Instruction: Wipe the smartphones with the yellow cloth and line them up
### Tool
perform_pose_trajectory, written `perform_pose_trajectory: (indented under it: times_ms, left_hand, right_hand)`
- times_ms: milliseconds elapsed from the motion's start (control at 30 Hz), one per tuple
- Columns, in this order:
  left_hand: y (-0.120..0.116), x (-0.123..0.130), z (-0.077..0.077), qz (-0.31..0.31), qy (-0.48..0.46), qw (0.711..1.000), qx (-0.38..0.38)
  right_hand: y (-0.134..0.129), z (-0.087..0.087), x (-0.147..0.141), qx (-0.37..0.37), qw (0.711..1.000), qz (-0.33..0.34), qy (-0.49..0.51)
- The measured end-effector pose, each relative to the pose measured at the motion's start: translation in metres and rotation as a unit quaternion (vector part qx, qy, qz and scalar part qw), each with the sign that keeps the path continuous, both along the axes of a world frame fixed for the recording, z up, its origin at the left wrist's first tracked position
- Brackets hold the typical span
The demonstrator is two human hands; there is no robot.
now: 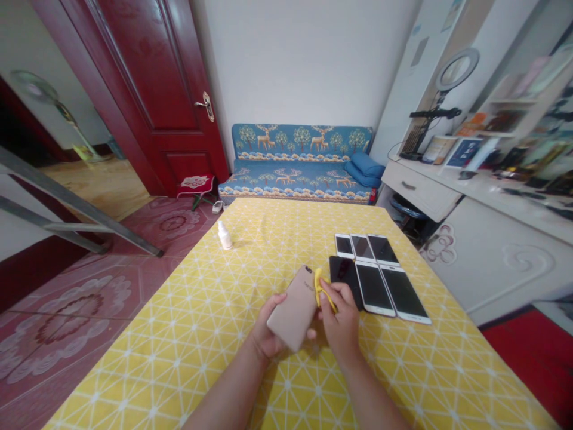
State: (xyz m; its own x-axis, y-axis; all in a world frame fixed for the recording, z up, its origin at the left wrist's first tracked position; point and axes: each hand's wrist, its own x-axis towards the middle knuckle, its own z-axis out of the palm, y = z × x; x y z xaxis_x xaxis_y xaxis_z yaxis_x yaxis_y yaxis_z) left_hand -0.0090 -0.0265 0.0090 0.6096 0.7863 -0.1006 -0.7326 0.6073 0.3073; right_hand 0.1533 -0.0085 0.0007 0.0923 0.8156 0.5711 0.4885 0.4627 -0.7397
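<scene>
Hands at a covered desk. The left hand (267, 334) is curled around a rose-gold smartphone (292, 316), which stands tilted with its back upward, held above the desk. The right hand (341, 319) is closed in a pinch on a yellow strip (321, 291), possibly cloth or rubber, pressing it against the phone's right edge.

Risks: the phone is carried by one partly curled hand and is not resting on the desk, so pressure from the pinch could tip it free. It would then land close to a group of six smartphones (373, 278), lying in two rows at the right, with the nearest edges just beside the right hand. These phones lie close together, so a dropped phone or a sideways knock could scrape their exposed glass. A small white dropper bottle (224, 236) stands upright at the far left, where a wide arm movement could topple it.

Surface and room: the desk (179, 370) has a yellow cloth with a white triangular pattern. Beyond its far edge is a blue sofa (295, 173) printed with deer and trees. A dark red door (147, 89) stands to the far left, above a patterned red floor (67, 322). A white cabinet (492, 257) and a ring light (456, 68) stand at the right.
</scene>
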Motion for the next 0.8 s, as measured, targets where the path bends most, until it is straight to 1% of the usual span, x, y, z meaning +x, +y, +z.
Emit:
perform_pose_trajectory:
  times_ms: [133,200,267,367,400,467,500,567,633,700,733,800]
  left_hand:
    - [0.003,-0.002,-0.002,0.041,-0.012,0.998,-0.049]
    - [0.005,-0.004,-0.001,0.076,-0.019,0.995,-0.056]
    - [0.008,-0.008,0.0,0.097,-0.029,0.994,-0.038]
    - [0.011,-0.013,0.001,0.09,-0.034,0.995,0.0]
    - [0.012,-0.014,0.001,0.088,-0.03,0.996,0.001]
    - [0.014,-0.017,-0.001,0.098,-0.015,0.995,-0.005]
    - [0.015,-0.018,-0.002,0.105,-0.004,0.994,-0.009]
    - [0.016,-0.019,-0.005,0.119,0.024,0.993,-0.014]
    - [0.017,-0.019,-0.006,0.136,0.053,0.989,-0.019]
    - [0.017,-0.017,-0.007,0.159,0.082,0.983,-0.029]
    - [0.017,-0.014,-0.007,0.171,0.095,0.98,-0.036]
    - [0.016,-0.008,-0.005,0.186,0.127,0.973,-0.059]
  right_hand:
    - [-0.004,0.003,-0.001,0.049,0.993,0.021,-0.107]
    - [-0.007,0.005,-0.003,0.058,0.988,0.045,-0.134]
    - [-0.011,0.007,-0.006,0.055,0.985,0.077,-0.144]
    - [-0.016,0.008,-0.012,0.044,0.979,0.128,-0.151]
    - [-0.018,0.008,-0.014,0.04,0.978,0.139,-0.15]
    - [-0.019,0.006,-0.017,0.032,0.982,0.138,-0.123]
    - [-0.018,0.005,-0.017,0.024,0.987,0.126,-0.096]
    - [-0.015,0.003,-0.016,0.006,0.996,0.08,-0.026]
    - [-0.012,0.002,-0.012,-0.004,0.999,0.032,0.035]
    - [-0.011,0.001,-0.009,0.003,0.998,0.009,0.062]
    - [-0.012,0.001,-0.009,0.011,0.998,0.019,0.061]
    - [-0.015,0.003,-0.013,0.034,0.997,0.072,0.021]
